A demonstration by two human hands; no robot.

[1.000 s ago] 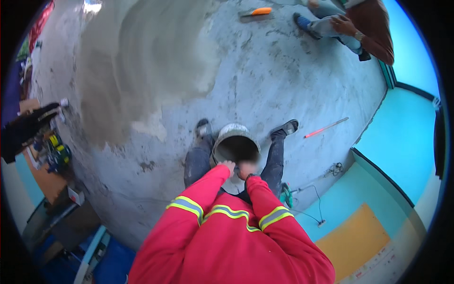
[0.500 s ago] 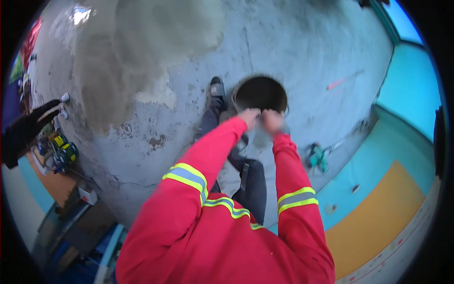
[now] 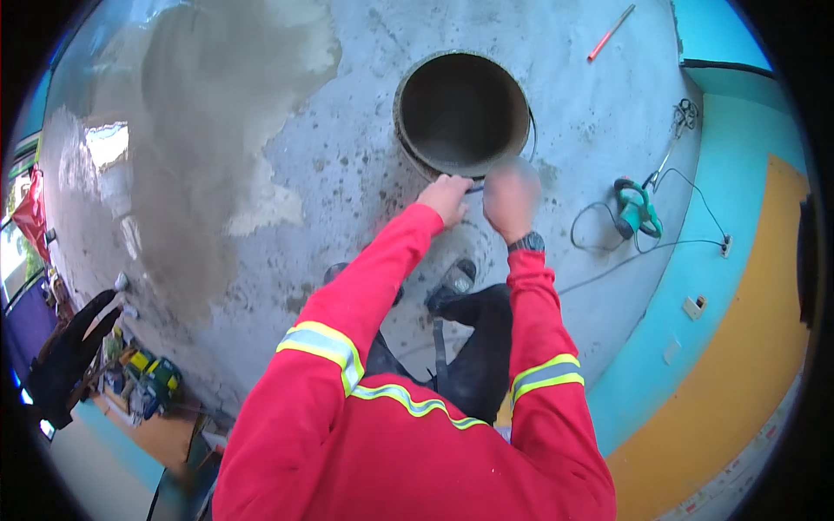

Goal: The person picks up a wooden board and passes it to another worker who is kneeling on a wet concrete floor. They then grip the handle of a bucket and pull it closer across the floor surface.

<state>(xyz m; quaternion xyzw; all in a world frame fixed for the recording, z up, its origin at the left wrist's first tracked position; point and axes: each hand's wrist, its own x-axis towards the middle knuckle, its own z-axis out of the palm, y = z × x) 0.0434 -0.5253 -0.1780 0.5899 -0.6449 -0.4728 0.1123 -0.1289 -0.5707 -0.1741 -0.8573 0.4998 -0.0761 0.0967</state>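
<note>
A large round bucket [image 3: 407, 143] with a dark inside stands on the grey floor in front of me; I cannot make out what it holds. Its thin handle runs down the right side to the near rim, where a dark bar [image 3: 475, 187] shows between my hands. My left hand [image 3: 446, 198] is closed around that handle. Beside it, my right hand [image 3: 512, 200], with a watch [image 3: 528, 242] at the wrist, is closed at the handle's right part, though its fingers look blurred. My shoe [image 3: 456, 280] is behind the bucket, below my hands.
To the right lies a green corded mixer [image 3: 637, 210], its shaft pointing away and its cable running to a wall socket [image 3: 726, 247]. A red-handled tool [image 3: 601, 45] lies at far right. Wet grey screed [image 3: 191, 113] covers the floor at left. Tools [image 3: 156, 378] crowd the lower left.
My view has shifted, and the bucket sits higher and larger in it. The foot that was beside the bucket at left is now nearer me. Both hands stay at the near rim.
</note>
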